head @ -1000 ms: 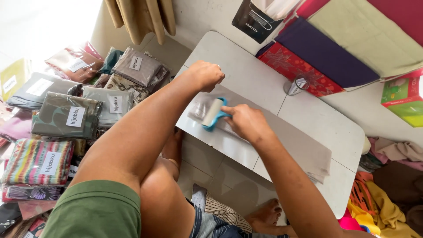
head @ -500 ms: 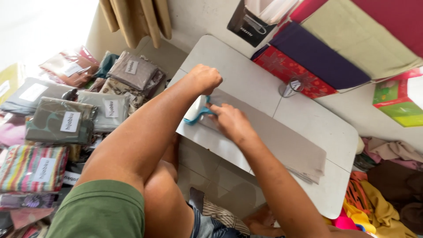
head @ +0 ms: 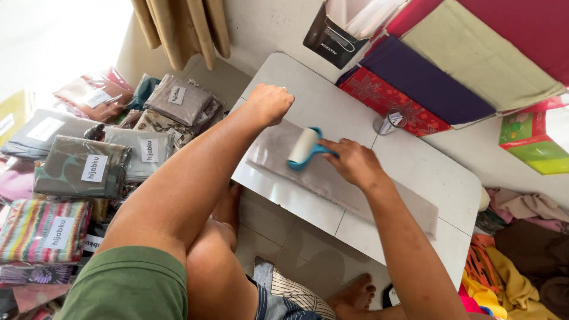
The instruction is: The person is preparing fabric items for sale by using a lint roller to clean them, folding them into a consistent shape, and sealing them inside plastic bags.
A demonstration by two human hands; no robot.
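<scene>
Head view: right hand (head: pixel 354 162) fingers closed around lint roller (head: pixel 303 148) on grey cloth (head: pixel 332 178); left hand (head: pixel 269 104), fisted, pins the cloth's far end.

A low white table (head: pixel 415 160) stands on a floor of pale tiles (head: pixel 296 237), close to a light plastered wall (head: pixel 261 29) where beige curtains (head: pixel 184 26) hang. Bright daylight washes out the upper left corner. Stacks of folded cloth in clear bags (head: pixel 89 166) crowd the floor on the left, flat folded fabrics in purple, red and olive (head: pixel 438 71) lie beyond the table, and loose garments (head: pixel 521 249) pile up at the right.
</scene>
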